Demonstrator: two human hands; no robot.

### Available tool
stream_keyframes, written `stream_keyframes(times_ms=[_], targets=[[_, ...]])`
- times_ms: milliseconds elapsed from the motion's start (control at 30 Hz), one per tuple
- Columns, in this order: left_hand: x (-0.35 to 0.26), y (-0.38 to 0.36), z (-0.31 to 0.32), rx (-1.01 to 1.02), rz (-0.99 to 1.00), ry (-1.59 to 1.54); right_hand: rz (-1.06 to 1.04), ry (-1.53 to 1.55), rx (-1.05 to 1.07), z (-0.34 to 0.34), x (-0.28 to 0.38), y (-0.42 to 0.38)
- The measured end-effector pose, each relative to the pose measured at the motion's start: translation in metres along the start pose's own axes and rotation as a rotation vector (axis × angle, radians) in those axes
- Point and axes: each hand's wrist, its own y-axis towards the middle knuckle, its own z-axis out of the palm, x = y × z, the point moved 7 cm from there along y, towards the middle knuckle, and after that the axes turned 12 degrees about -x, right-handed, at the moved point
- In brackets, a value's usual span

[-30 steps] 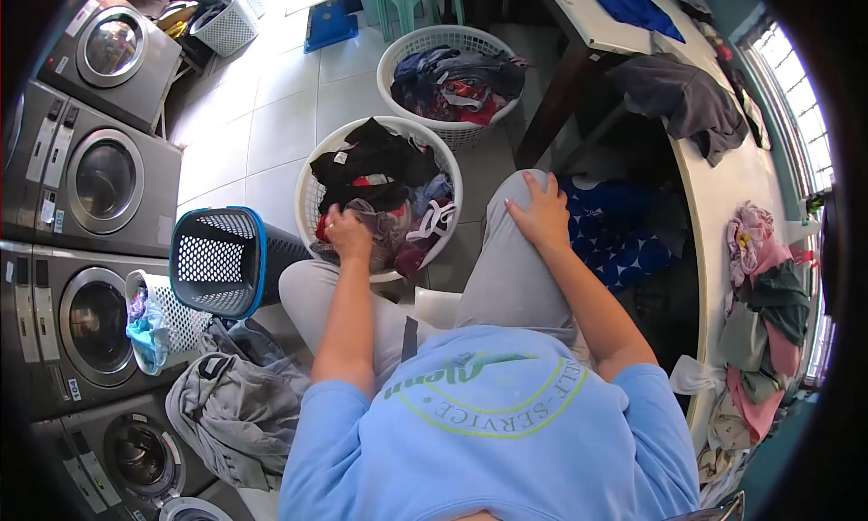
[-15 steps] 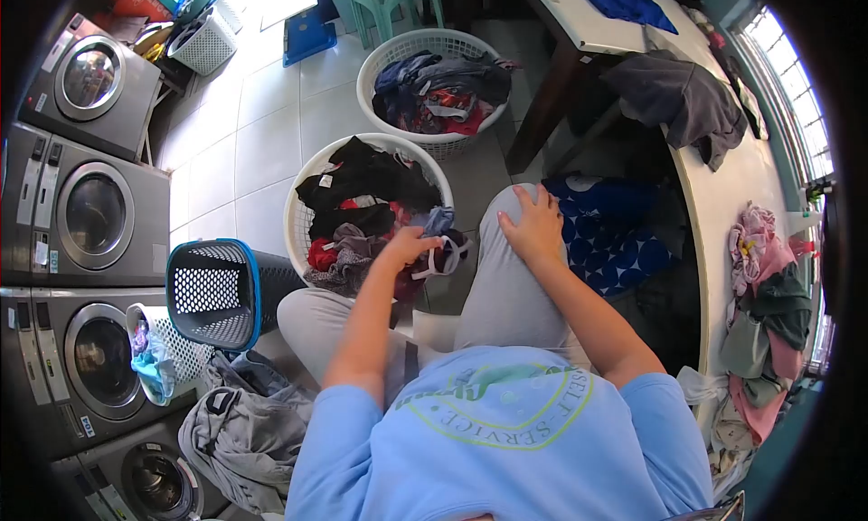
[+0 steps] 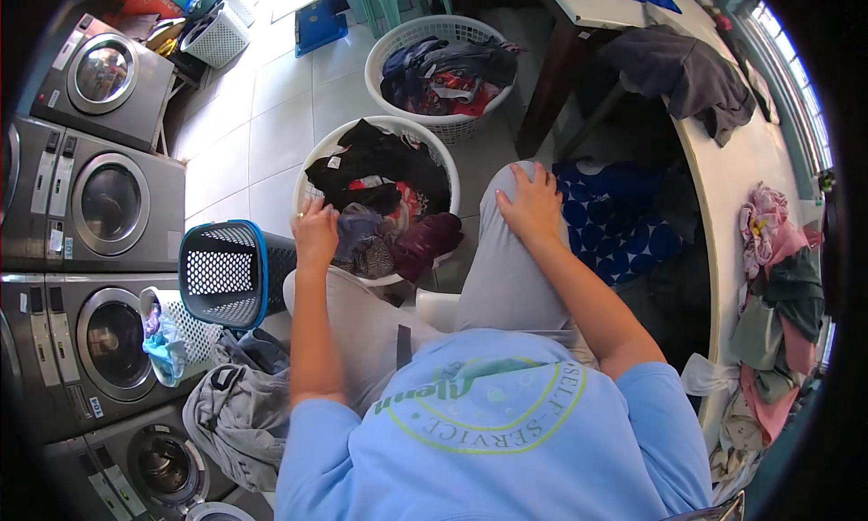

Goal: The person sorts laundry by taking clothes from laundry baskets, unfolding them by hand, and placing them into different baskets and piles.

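My left hand (image 3: 316,232) is at the near left rim of a white laundry basket (image 3: 455,173), fingers curled downward. What they grip, if anything, is hidden. Beside it lies a greyish-purple garment (image 3: 358,232), and a maroon garment (image 3: 425,243) hangs toward the basket's right rim. Black clothing (image 3: 375,155) fills the far part, with a red patterned piece (image 3: 409,202) below it. Resting on my grey-trousered knee, my right hand (image 3: 532,205) has its fingers spread and holds nothing.
Another white basket (image 3: 372,65) of clothes stands beyond. An empty dark basket with a blue rim (image 3: 185,272) leans at left, near stacked washing machines (image 3: 108,205). Grey clothes (image 3: 240,422) lie below it. A table (image 3: 701,173) with garments curves along the right.
My left hand has moved from the basket's right side to its left rim. The pale strapped item it was at is now mostly out of sight, and the maroon garment shows more. My right hand stays put.
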Motion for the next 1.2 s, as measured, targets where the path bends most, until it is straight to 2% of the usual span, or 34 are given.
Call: stream_keyframes(times_ms=[33,67,133,167,233,300,400,467,500,533,567,600,633,667,700,733,800,867,933,1000,1067,1100,1200], targets=[[0.011,-0.002,-0.008,-0.109,-0.352,-0.407,0.009,0.004,0.000,0.001,-0.001,0.001],[0.006,-0.001,-0.013,-0.100,-0.347,-0.411,0.006,0.017,-0.009,0.001,-0.003,0.001],[0.008,-0.006,-0.015,-0.068,-0.529,-0.458,0.003,0.025,-0.015,-0.002,-0.006,0.000],[0.000,-0.007,-0.013,-0.068,-0.529,-0.461,0.009,0.018,0.008,-0.002,-0.004,0.002],[-0.040,-0.010,-0.005,-0.048,-0.323,-0.254,0.013,0.008,0.029,0.000,0.000,0.003],[-0.076,-0.026,0.036,0.181,-0.199,-0.281,0.014,0.000,-0.003,0.002,0.001,0.002],[-0.104,-0.066,0.103,0.294,-0.180,-0.183,0.012,0.031,-0.008,0.000,0.002,0.001],[-0.119,-0.087,0.146,0.679,-0.055,-0.274,-0.001,0.036,-0.009,0.002,0.000,-0.002],[-0.116,-0.079,0.149,0.671,-0.048,-0.274,-0.021,0.039,-0.016,0.001,-0.001,0.001],[-0.113,-0.064,0.141,0.673,-0.254,-0.614,-0.017,0.038,-0.028,-0.003,-0.002,0.003],[-0.116,-0.050,0.128,0.664,-0.461,-0.955,-0.157,0.110,-0.037,-0.009,0.007,0.001],[-0.121,-0.040,0.113,0.663,-0.449,-0.957,-0.296,0.181,-0.047,-0.014,0.016,-0.004],[-0.132,-0.026,0.082,0.649,-0.584,-1.282,-0.289,0.177,-0.058,-0.018,0.018,-0.004],[-0.142,-0.013,0.054,0.624,-0.720,-1.609,-0.425,0.282,-0.029,-0.021,0.033,-0.009],[-0.152,-0.005,0.034,0.673,-0.678,-1.677,-0.568,0.385,0.003,-0.024,0.045,-0.016],[-0.157,-0.001,0.025,0.664,-0.669,-1.687,-0.576,0.376,-0.004,-0.021,0.044,-0.016],[-0.168,0.004,0.013,0.684,-0.502,-1.579,-0.740,0.443,0.068,-0.002,0.052,-0.024],[-0.163,0.007,0.002,0.718,-0.440,-1.525,-0.687,0.527,0.111,0.000,0.052,-0.020],[-0.146,0.008,-0.008,0.721,-0.313,-1.200,-0.305,0.714,0.191,0.006,0.036,-0.008],[-0.131,0.015,-0.008,0.713,-0.291,-1.251,-0.247,0.679,0.175,0.017,0.028,-0.006],[-0.114,0.016,-0.004,0.870,-0.162,-0.792,-0.187,0.642,0.163,0.017,0.021,-0.004],[-0.102,0.013,0.021,0.913,-0.117,-0.875,-0.198,0.708,0.119,0.009,0.022,-0.003],[-0.101,0.062,-0.006,0.889,-0.032,-0.725,-0.164,0.747,0.112,0.008,0.020,-0.001]])
